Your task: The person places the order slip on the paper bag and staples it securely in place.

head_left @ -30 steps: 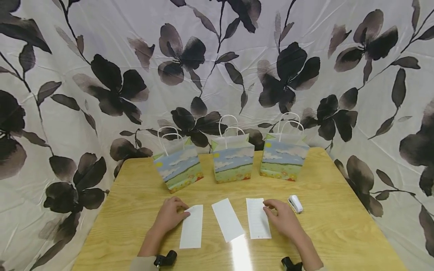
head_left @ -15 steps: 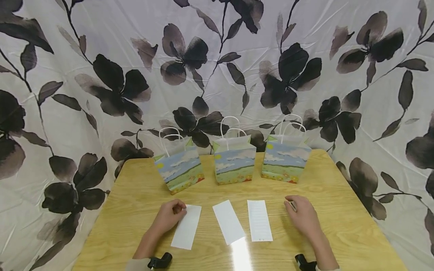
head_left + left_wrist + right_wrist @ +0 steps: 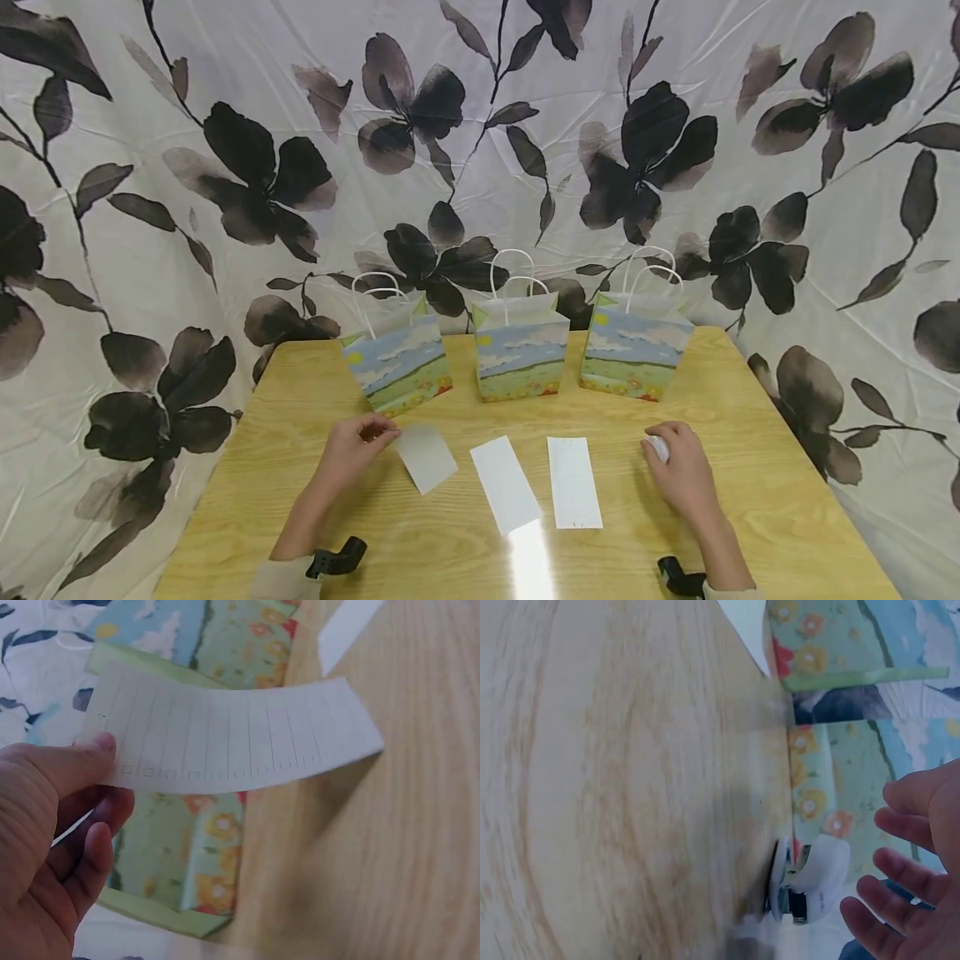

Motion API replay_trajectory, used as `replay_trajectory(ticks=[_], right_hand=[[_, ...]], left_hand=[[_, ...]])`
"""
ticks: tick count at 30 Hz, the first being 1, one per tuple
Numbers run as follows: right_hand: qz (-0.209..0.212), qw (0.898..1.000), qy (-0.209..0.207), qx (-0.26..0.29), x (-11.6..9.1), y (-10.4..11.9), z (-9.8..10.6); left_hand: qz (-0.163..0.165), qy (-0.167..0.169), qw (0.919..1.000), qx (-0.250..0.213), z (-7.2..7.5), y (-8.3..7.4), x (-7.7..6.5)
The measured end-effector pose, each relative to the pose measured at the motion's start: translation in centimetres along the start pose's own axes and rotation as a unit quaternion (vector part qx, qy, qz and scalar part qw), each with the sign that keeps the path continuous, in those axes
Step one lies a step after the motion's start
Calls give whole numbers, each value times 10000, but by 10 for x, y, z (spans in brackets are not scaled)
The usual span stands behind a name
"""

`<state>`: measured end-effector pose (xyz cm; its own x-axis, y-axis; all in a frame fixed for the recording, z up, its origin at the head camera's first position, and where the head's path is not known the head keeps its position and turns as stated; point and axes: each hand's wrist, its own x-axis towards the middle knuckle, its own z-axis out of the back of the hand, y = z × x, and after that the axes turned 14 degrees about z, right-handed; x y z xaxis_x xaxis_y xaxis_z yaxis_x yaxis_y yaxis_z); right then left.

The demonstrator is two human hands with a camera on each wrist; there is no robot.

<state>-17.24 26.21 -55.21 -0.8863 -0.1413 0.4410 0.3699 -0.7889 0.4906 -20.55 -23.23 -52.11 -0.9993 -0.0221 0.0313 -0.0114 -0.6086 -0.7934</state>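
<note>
My left hand (image 3: pixel 352 450) pinches a lined note slip (image 3: pixel 225 739) by its corner between thumb and fingers. The slip is raised off the table and bows toward its free end, with small boxes printed along one edge. My right hand (image 3: pixel 682 471) hovers around a small white stapler (image 3: pixel 821 877). In the right wrist view its fingers (image 3: pixel 900 866) are spread and apart from the stapler, which stands on the table. Two more white slips lie flat between my hands, a middle one (image 3: pixel 506 485) set at a slant and a right one (image 3: pixel 574 483) with faint lines.
Three paper gift bags with white handles stand along the back of the wooden table (image 3: pixel 750 517): a left bag (image 3: pixel 397 367), a middle bag (image 3: pixel 522 360) and a right bag (image 3: pixel 636 354). A floral cloth (image 3: pixel 480 167) hangs behind them.
My left hand has lifted the left slip off the table, moving it up and toward the left bag. My right hand has left the right slip and moved right to the stapler.
</note>
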Motion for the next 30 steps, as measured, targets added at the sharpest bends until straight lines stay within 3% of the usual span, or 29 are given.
replay_trajectory(ticks=[6,10,19,25,30], right_hand=[[-269,9996,88,26,-1,-5,0],[-365,9993,123,-32,-1,-8,0],[-813,9962,283,-143,6,-14,0],[-969,9935,589,83,9,-20,0],[-1101,9892,949,202,5,-23,2]], left_hand=[[-911,-424,9948,164,18,-17,3],[-1246,-693,9892,329,26,-29,9],[-1224,-1488,9800,492,49,-56,33],[-1344,-1636,9752,646,65,-71,54],[-1181,-1619,9772,701,66,-71,63]])
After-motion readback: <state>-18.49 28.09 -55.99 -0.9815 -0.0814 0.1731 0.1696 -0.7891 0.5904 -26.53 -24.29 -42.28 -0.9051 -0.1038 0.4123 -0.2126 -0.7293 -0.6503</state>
